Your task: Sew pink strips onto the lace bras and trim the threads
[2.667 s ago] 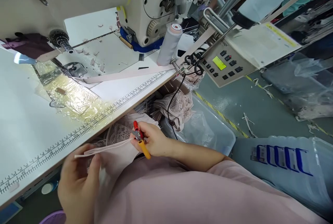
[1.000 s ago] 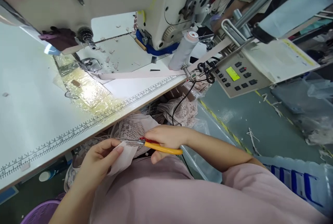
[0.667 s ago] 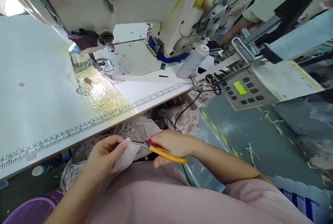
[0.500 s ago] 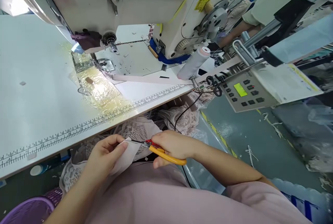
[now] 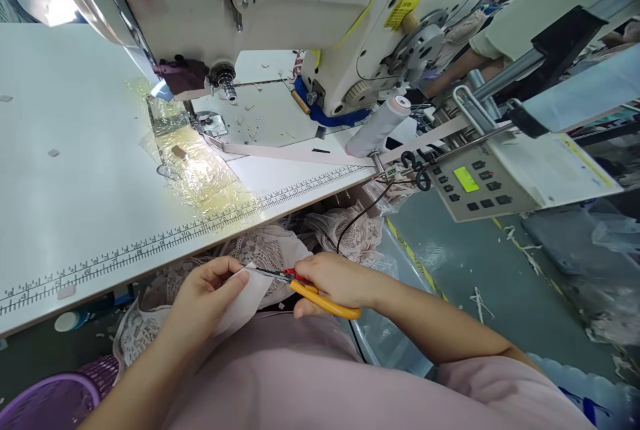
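My left hand (image 5: 213, 293) pinches the edge of a pale fabric piece (image 5: 247, 300) between thumb and fingers, over my lap. Wrapped in my right hand (image 5: 333, 283) is a pair of scissors (image 5: 320, 299) with orange and red handles. Their blades reach left to the fabric edge by my left fingertips; whether they are cutting cannot be made out. Pale lace fabric (image 5: 263, 250) bunches behind both hands, below the table edge.
A sewing machine (image 5: 300, 3) stands on the white table (image 5: 75, 203), which has a printed ruler along its front. A control box (image 5: 480, 180) is at right. A purple basket (image 5: 55, 390) sits lower left. Behind the machine shows another person's arm (image 5: 453, 73).
The view has shifted slightly, so the machine and table appear a little further right. Both hands keep nearly the same pose on the fabric and scissors.
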Available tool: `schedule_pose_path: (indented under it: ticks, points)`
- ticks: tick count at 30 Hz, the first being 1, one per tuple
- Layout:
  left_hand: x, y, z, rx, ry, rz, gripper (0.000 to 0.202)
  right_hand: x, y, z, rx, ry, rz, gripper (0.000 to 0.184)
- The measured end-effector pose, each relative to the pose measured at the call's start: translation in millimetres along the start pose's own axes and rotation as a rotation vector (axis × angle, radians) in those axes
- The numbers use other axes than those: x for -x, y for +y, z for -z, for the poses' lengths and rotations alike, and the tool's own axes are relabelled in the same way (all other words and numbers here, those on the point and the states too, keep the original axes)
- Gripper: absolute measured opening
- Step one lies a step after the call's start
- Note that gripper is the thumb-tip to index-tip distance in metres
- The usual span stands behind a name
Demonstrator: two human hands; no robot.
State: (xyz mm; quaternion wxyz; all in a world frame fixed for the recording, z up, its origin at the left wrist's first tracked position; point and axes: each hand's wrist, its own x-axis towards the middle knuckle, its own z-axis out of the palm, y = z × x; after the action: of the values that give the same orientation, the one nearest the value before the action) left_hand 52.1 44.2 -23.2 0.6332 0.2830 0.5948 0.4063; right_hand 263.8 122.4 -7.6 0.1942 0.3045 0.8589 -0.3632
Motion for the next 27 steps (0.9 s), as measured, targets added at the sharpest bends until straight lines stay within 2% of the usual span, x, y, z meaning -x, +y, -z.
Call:
schedule_pose_path:
  ticks: [8, 12, 14, 16, 18, 20, 22, 25, 27]
  points:
    - [0.5, 0.4, 0.0, -0.003, -0.011, 0.004, 0.028, -3.8, -0.7, -10.5, -0.04, 0.058, -0.035, 0.042]
    - [0.8, -2.4, 4.5, -0.076, -0.034, -0.026, 0.028, -5.2, 7.4, -14.5, -0.086, 0.122, -0.018, 0.047]
    - [1.2, -2.8, 7.4, -0.118, -0.056, -0.058, 0.027, -3.7, 12.5, -11.6, -0.127, 0.205, 0.021, 0.051]
    - [1.9, -1.0, 9.4, -0.192, -0.089, -0.125, 0.025, -2.6, 14.6, -6.2, -0.205, 0.355, 0.081, 0.057]
    - [3.2, 2.9, 10.1, -0.305, -0.116, -0.233, 0.022, -4.3, 11.1, -1.0, -0.31, 0.507, 0.165, 0.06]
    - [5.6, 6.9, 9.6, -0.425, -0.116, -0.349, 0.021, -10.4, 1.5, 1.6, -0.409, 0.585, 0.242, 0.059]
    - [9.6, 9.2, 9.2, -0.512, -0.09, -0.42, 0.02, -19.8, -11.9, 1.3, -0.498, 0.565, 0.284, 0.056]
    - [19.9, 9.9, 12.6, -0.626, -0.044, -0.454, 0.021, -33.0, -32.7, -0.4, -0.572, 0.416, 0.31, 0.049]
    - [29.6, 10.7, 20.2, -0.735, -0.022, -0.463, 0.022, -37.8, -43.4, 1.5, -0.54, 0.349, 0.341, 0.043]
